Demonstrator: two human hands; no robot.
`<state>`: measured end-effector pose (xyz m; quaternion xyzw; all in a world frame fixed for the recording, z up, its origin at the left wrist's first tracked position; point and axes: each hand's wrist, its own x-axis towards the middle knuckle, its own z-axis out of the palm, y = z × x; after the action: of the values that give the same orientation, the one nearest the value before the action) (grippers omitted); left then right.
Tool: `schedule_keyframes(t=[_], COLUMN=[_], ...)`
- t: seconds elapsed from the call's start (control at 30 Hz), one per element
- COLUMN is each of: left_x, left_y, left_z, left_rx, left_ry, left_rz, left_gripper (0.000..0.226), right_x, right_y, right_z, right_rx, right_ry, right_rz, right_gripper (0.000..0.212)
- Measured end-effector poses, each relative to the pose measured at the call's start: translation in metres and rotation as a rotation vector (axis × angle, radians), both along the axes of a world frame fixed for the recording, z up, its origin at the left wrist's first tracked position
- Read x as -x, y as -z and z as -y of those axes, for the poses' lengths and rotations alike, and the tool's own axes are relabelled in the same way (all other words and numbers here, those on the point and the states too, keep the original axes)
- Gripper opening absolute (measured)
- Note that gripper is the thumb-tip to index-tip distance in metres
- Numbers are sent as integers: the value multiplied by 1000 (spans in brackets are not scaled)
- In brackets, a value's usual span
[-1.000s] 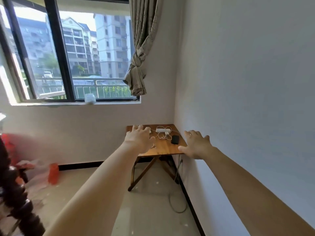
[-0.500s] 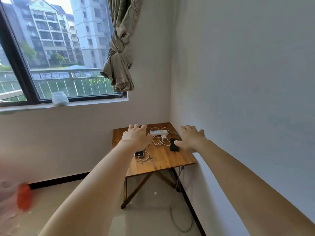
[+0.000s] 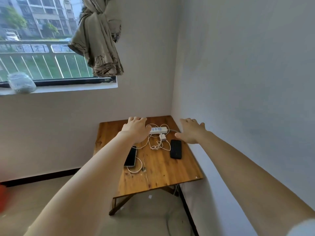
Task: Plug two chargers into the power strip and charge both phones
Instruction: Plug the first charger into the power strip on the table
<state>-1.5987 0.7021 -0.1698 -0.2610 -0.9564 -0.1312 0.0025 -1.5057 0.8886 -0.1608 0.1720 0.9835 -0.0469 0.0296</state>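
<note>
**Corner surface with phones and power strip**

A small wooden folding surface [image 3: 158, 176] stands in the room's corner, against two pale walls, below a window [image 3: 42, 48] with a knotted curtain [image 3: 100, 40]. On it, the white power strip [image 3: 158, 130] lies at the back, a white charger [image 3: 162, 137] just in front amid tangled white cable [image 3: 156, 147]. One phone [image 3: 130, 157] lies left, another phone [image 3: 176, 149] right. The left hand [image 3: 136, 130] and right hand [image 3: 191, 131] reach above the surface, fingers spread, holding nothing.
</note>
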Motion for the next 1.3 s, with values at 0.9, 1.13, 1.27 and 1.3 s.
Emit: schedule_keyframes(t=[0.9, 1.13, 1.27, 1.3], left_x=[327, 342, 349, 350], left_y=[268, 339, 357, 358], left_z=[-141, -152, -165, -170], left_rx=[36, 74, 53, 43], left_ry=[126, 61, 118, 137], left_rz=[396, 463, 417, 418], left_gripper=[50, 53, 55, 56], right_x=[326, 356, 376, 380], right_y=[274, 343, 365, 369], right_z=[-133, -153, -159, -159], right_rx=[355, 530, 635, 671], right_ry=[187, 291, 372, 386], right_rz=[377, 243, 95, 88], right_gripper=[62, 43, 22, 22])
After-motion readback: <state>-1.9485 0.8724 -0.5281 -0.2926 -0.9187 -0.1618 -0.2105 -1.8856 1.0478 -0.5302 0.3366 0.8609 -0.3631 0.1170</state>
